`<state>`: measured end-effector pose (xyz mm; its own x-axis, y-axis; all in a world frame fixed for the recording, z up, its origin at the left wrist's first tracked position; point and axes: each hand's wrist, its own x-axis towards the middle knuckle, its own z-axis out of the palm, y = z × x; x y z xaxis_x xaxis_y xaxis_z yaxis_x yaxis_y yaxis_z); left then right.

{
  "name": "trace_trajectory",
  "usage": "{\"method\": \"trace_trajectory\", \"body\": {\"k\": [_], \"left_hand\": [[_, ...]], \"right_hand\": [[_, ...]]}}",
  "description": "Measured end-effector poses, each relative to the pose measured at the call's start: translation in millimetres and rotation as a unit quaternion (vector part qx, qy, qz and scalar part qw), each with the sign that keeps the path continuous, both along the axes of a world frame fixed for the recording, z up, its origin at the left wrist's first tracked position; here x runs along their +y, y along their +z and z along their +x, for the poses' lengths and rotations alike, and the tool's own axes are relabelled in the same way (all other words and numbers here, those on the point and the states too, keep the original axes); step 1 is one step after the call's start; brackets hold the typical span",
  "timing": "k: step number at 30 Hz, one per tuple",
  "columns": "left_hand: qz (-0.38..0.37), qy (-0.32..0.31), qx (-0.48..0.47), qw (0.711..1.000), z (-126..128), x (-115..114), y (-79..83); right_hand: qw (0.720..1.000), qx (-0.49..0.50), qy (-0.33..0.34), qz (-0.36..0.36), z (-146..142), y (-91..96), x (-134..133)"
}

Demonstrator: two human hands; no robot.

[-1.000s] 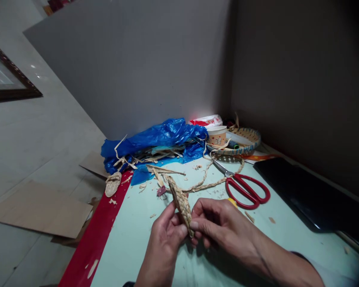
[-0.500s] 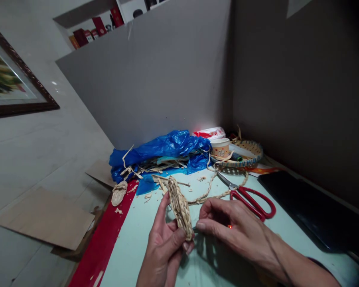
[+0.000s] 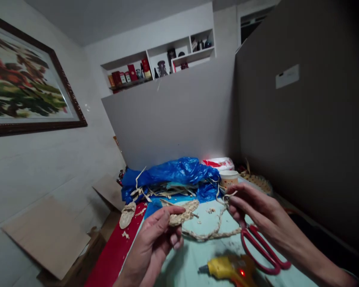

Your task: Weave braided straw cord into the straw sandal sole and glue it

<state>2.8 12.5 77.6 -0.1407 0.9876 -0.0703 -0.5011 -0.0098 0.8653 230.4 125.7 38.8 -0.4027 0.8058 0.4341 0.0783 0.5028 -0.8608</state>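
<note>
The braided straw piece (image 3: 182, 216) is in the left hand (image 3: 155, 236), up above the pale green table (image 3: 194, 251). The thumb and fingers pinch one end, and the other end pokes out free. It could bend or come apart if the pinch is too hard, or fall if it is too soft. The right hand (image 3: 259, 209) hangs over the table with its fingers curled. I cannot tell if it holds anything, because the tips are blurry. The red scissors (image 3: 263, 245) are just by it, and their blades are hidden, so a finger could get poked. The yellow glue gun (image 3: 220, 268) lies near both hands with a red light (image 3: 242, 273) on. If its tip is hot, a low hand could get burned. The braided cord (image 3: 208, 236) lies close by, and could catch on the scissors.
</note>
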Motion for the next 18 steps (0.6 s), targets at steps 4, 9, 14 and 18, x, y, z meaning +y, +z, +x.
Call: {"method": "trace_trajectory", "body": {"k": [4,9,14,18], "left_hand": [[0.024,-0.02,-0.017,0.999,9,4,25.5],[0.015,-0.054,-0.017,0.998,24,11,35.3],[0.025,-0.045,0.07,0.996,30,22,24.9],[0.054,0.117,0.222,0.966,27,22,18.1]], "right_hand": [[0.996,-0.028,-0.027,0.078,-5,25.9,-7],[0.986,-0.051,-0.018,0.159,-13,38.0,-18],[0.987,-0.096,0.024,0.124,-30,14.9,-30],[0.991,-0.075,0.075,0.081,-38,20.9,-41]]}}
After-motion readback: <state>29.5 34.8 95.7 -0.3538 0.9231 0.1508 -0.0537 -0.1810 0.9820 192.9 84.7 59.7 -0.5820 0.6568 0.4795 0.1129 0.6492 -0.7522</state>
